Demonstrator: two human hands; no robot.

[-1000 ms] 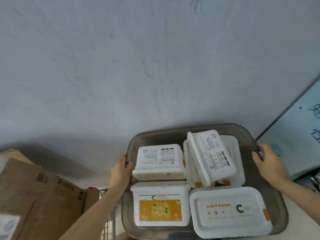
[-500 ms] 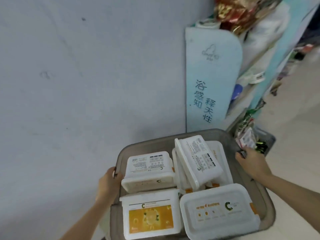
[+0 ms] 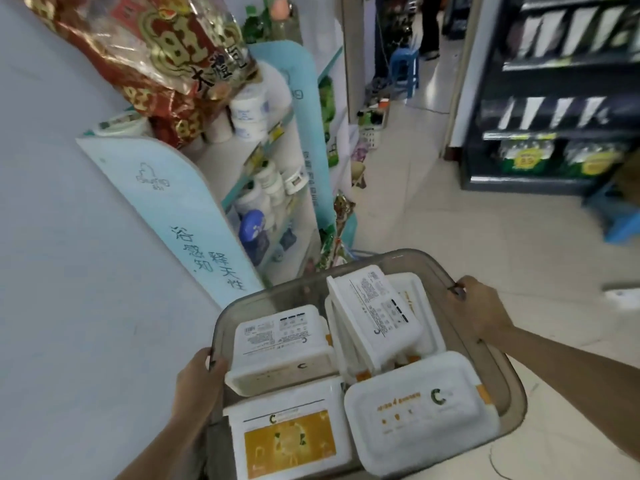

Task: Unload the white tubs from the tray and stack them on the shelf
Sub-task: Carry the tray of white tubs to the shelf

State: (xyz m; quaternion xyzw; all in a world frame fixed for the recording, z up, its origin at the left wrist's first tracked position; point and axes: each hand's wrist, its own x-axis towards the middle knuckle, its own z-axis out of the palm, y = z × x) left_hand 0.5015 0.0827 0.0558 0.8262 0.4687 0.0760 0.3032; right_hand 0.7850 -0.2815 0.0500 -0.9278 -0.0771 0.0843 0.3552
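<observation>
The left hand [image 3: 199, 382] is closed round the rim of the grey tray [image 3: 512, 393] at the tray's 9 o'clock side, with its fingertips hooked over the edge. The right hand [image 3: 479, 308] grips the far rim at about 2 o'clock, fingers curled over it. Both arms reach in from the bottom of the view. The tray hangs between the hands above the tiled floor [image 3: 450, 220], resting on nothing that can be seen.

The white tubs [image 3: 398, 441] all lie inside the tray, between the two hands. Five can be counted:
- At 10 o'clock, just beside the left fingertips, the label-up tub [image 3: 277, 341] shows black print.
- At 7 o'clock, the orange-panel tub [image 3: 287, 441] sits close to the left wrist.
- At 5 o'clock, the logo tub [image 3: 426, 410] lies flat with a green C on top, beside the orange-panel tub.
- At 1 o'clock, the flat tub [image 3: 420, 303] lies nearest the right hand.
- The tilted tub [image 3: 374, 313] leans across the flat tub with one long edge raised.

Whether anything more lies under the tilted tub cannot be told.

Two shelf units show. The pale blue shelf unit [image 3: 180, 209] stands at 11 o'clock in the view, just beyond the tray, with white jars on its shelves. One red-and-gold bag [image 3: 156, 53] sits on top of it. The dark shelf unit [image 3: 554, 133] stands at 2 o'clock, well apart and blurred. A blue stool [image 3: 403, 69] is at 12 o'clock, and a plain wall [image 3: 69, 271] fills 9 o'clock.
</observation>
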